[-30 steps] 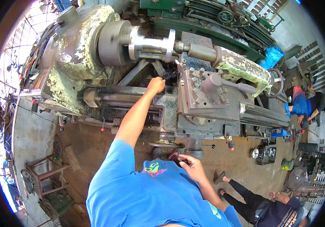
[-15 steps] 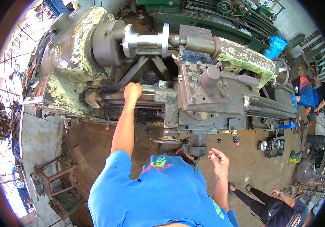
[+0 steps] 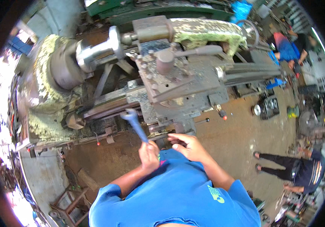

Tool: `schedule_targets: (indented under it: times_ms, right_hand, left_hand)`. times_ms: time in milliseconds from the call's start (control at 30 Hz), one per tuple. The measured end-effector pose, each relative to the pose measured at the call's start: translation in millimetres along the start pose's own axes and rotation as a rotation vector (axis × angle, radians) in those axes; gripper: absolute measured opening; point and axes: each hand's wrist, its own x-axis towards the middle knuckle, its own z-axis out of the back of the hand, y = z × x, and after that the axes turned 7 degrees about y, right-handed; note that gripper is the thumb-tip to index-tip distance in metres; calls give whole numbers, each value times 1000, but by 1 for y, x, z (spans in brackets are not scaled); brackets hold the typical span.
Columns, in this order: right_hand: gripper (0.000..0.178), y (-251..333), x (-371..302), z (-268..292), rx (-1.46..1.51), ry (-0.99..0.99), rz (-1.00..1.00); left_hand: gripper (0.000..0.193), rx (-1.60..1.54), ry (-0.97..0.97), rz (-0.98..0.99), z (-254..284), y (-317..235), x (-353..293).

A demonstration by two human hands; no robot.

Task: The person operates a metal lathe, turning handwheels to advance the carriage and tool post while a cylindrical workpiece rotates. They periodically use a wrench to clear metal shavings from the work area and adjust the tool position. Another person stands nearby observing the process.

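Note:
My left hand (image 3: 149, 156) is closed around the lower end of a blue-grey open-end wrench (image 3: 137, 126), its jaw tilted up and away towards the lathe bed. Just to the right, my right hand (image 3: 190, 146) has its fingers stretched out with nothing seen in them, close to the dark cross-slide handle area at the carriage front. Beyond my hands stands the lathe carriage (image 3: 187, 92), with a square tool post and a round-headed clamp lever (image 3: 165, 62). A shiny flanged metal workpiece (image 3: 99, 55) sits between the blurred chuck (image 3: 65, 66) and the tailstock (image 3: 207, 34).
Small levers with red knobs (image 3: 98, 143) stick out along the lathe front. A wooden frame (image 3: 69, 204) stands on the floor at left. One person (image 3: 298, 168) stands at right; another (image 3: 285, 47) is farther off. A black crate (image 3: 270, 106) sits on the floor.
My left hand has come back from the lathe bed and now holds a wrench. My right hand has moved left towards it. The view has turned and shifted right.

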Motion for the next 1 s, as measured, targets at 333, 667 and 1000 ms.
schedule_targets:
  times_ms: [333,667,1000]
  right_hand:
    - [20,10,35,68,69,-674,-17]
    - [18,-1,93,156,-807,-920,-60]
    - [36,-3,77,132,-805,-950,80]
  left_hand:
    - [30,222,291,170,-43,11,24]
    - [34,-546,-463,1077,16,126,1]
    - [21,-556,-645,904,4,179,16]
